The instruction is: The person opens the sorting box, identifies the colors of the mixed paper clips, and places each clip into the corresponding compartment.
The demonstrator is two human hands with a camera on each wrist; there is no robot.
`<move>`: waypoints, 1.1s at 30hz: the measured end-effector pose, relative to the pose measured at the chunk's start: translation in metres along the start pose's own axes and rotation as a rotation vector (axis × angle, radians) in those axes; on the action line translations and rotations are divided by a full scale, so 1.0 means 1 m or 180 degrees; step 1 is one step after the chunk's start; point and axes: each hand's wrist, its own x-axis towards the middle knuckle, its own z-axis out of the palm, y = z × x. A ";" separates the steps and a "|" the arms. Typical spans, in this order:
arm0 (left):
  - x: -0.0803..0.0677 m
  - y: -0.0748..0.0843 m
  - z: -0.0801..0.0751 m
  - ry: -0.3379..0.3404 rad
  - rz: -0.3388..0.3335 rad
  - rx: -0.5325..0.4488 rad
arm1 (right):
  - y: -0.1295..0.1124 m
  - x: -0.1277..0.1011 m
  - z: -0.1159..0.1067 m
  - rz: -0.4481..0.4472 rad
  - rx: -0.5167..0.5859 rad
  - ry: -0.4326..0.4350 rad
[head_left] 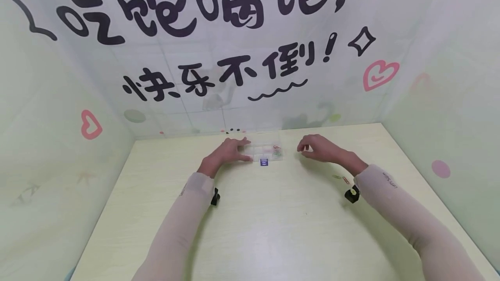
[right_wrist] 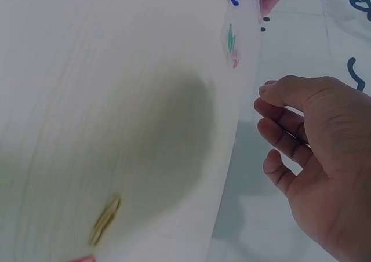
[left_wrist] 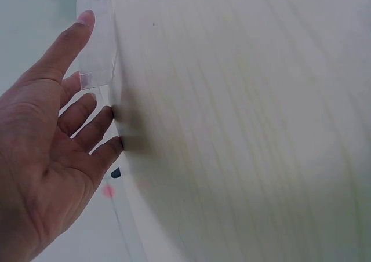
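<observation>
Nearest the camera, two pale sleeves (head_left: 187, 220) are stretched forward over the pale wooden worktop (head_left: 273, 229), so that both hands are brought to its far part. The left hand (head_left: 230, 151) is laid flat with straight, slightly spread fingers against the left end of a clear compartment box (head_left: 267, 152); nothing is gripped, and the box appears to be steadied by this touch rather than held. In the left wrist view the fingertips (left_wrist: 87, 19) are seen resting along the clear plastic edge. The right hand (head_left: 316, 147) is held just to the right of the box, apart from it, with fingers loosely curled; whether something small is pinched between thumb and forefinger cannot be told. A blue clasp (head_left: 264, 162) is seen on the box's near side, between the hands, and coloured clips lie in its right compartment (head_left: 277, 151). Two loose paper clips (head_left: 341, 178) are left on the worktop beside the right wrist, within easy reach.
</observation>
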 end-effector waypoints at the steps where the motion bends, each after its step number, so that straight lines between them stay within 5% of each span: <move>1: 0.000 0.000 0.000 -0.0003 0.0000 0.0009 | 0.001 -0.004 -0.001 0.0012 0.0004 -0.0005; 16: 0.000 0.000 0.001 -0.0022 0.0004 0.0029 | 0.018 -0.056 -0.015 -0.0011 0.0085 -0.0155; 33: 0.001 -0.003 0.002 -0.0028 -0.0026 -0.0018 | 0.030 -0.103 -0.027 0.0268 0.0133 -0.0411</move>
